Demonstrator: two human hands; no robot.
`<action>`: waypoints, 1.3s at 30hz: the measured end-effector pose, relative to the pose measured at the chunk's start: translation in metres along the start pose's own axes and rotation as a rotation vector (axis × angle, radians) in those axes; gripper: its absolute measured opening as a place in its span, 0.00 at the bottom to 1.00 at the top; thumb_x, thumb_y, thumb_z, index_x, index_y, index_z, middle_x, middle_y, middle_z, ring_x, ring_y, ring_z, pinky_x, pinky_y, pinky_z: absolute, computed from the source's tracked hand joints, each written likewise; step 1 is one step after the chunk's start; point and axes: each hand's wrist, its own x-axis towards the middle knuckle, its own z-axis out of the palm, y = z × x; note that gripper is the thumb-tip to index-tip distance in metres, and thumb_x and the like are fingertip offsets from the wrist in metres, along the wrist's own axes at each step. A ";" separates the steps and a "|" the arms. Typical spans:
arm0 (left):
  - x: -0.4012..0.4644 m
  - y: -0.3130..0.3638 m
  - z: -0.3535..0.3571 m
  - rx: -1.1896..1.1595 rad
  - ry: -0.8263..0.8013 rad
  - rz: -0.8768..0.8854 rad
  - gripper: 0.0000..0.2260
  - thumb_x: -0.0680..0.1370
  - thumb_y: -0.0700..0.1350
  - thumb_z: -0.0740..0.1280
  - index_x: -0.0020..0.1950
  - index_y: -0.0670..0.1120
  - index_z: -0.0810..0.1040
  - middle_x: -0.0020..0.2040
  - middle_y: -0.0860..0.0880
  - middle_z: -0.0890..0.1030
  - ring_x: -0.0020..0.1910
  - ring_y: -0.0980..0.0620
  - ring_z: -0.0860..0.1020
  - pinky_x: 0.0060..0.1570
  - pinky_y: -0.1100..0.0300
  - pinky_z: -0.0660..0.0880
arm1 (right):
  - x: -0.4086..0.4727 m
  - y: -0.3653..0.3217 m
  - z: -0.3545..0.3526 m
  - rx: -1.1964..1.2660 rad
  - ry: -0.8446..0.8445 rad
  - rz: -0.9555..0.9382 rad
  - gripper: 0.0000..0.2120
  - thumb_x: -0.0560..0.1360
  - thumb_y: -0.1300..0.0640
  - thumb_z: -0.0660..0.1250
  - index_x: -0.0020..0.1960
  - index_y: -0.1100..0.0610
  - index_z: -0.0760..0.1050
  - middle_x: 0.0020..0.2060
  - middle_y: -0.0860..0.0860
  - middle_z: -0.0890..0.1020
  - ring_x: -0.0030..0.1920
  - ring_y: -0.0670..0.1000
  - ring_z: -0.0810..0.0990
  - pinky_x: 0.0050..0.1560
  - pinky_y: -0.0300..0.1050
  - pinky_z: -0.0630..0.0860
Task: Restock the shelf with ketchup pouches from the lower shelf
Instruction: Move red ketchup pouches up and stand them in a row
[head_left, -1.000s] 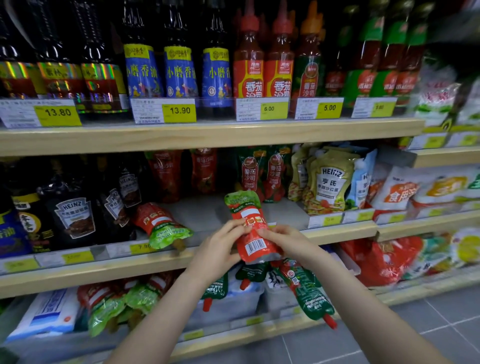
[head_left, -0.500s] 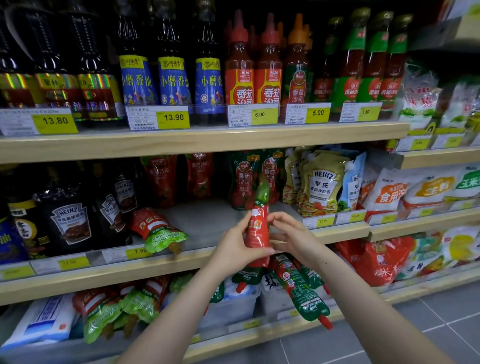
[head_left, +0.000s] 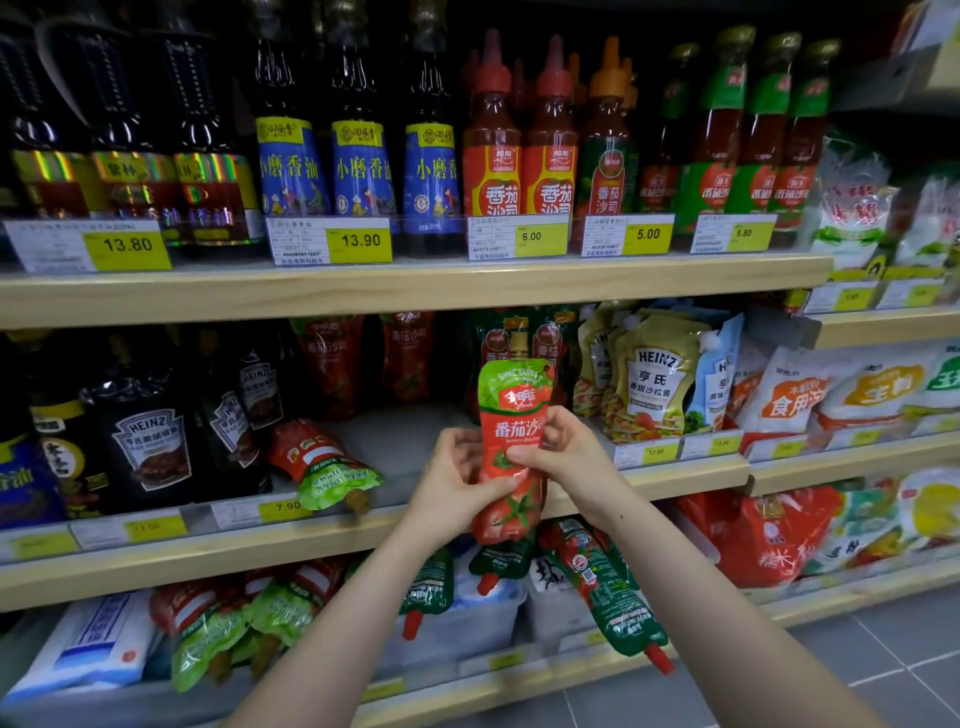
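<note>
A red and green ketchup pouch (head_left: 511, 415) stands upright in front of the middle shelf (head_left: 363, 525), front label toward me. My left hand (head_left: 457, 478) grips its left side and my right hand (head_left: 563, 452) grips its right side. Another ketchup pouch (head_left: 324, 465) lies flat on the middle shelf to the left. At the back of that shelf, upright red pouches (head_left: 332, 364) stand in a row. On the lower shelf (head_left: 467, 686), several ketchup pouches (head_left: 608, 592) hang over white bins, spouts down.
Dark Heinz sauce pouches (head_left: 150, 452) fill the middle shelf's left side, yellow Heinz dressing pouches (head_left: 654, 379) its right. Bottles (head_left: 363, 171) line the top shelf above price tags. A bare stretch of the middle shelf lies behind the held pouch. Grey tiled floor (head_left: 883, 670) is at lower right.
Both hands have turned the pouch from its barcode back, through edge-on, to its front label facing me, and raised it slightly toward the middle shelf.
</note>
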 end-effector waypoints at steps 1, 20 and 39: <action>0.001 0.001 0.000 0.168 0.044 0.043 0.24 0.66 0.43 0.77 0.54 0.51 0.68 0.54 0.49 0.79 0.49 0.58 0.78 0.46 0.64 0.75 | 0.002 -0.001 0.005 -0.015 0.028 -0.024 0.17 0.67 0.66 0.73 0.51 0.58 0.71 0.46 0.53 0.83 0.49 0.51 0.82 0.49 0.44 0.78; -0.002 -0.005 -0.153 0.848 0.171 0.174 0.19 0.73 0.59 0.67 0.55 0.47 0.80 0.53 0.50 0.82 0.52 0.53 0.79 0.54 0.55 0.75 | 0.044 -0.018 0.059 -0.141 -0.066 -0.191 0.20 0.68 0.64 0.73 0.53 0.46 0.73 0.49 0.46 0.82 0.48 0.42 0.82 0.44 0.34 0.78; 0.016 -0.037 -0.158 0.862 0.086 0.189 0.20 0.74 0.58 0.66 0.62 0.50 0.76 0.69 0.48 0.71 0.69 0.51 0.67 0.69 0.54 0.62 | 0.104 0.026 0.083 -0.180 0.050 -0.101 0.21 0.67 0.64 0.74 0.55 0.49 0.72 0.49 0.47 0.81 0.49 0.44 0.79 0.50 0.38 0.77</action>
